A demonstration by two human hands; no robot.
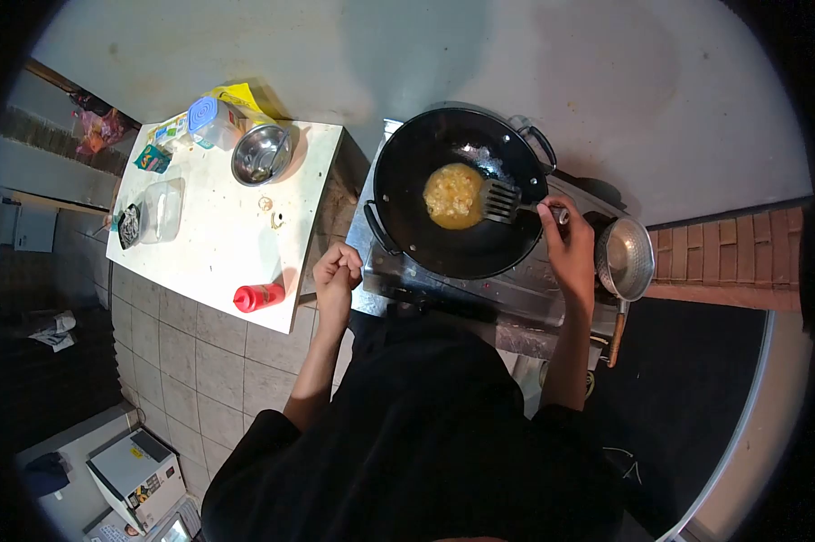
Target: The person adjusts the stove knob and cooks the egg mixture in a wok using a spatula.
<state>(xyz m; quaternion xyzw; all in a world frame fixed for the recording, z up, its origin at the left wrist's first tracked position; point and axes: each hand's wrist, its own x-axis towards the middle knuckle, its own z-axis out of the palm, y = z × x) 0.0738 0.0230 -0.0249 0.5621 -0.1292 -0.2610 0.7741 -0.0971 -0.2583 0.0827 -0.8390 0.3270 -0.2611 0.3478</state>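
Observation:
A black two-handled wok [407,244] sits on the metal stove [534,280] in front of me. Yellowish egg-like food [451,194] lies in the bottom of the wok. My right hand [570,239] is closed around the handle of a slotted spatula [500,200], whose blade touches the right edge of the food. To the left of the wok, my left hand [337,269] is raised with its fingers curled together. Whether anything is inside those fingers is hidden.
On the white table [218,230] at left are a steel bowl [262,155], a blue-lidded container [213,123], a clear plastic box [163,210] and a red bottle [259,297]. A hammered pan [626,259] with a wooden handle stands right of the wok. The wall [534,63] rises behind.

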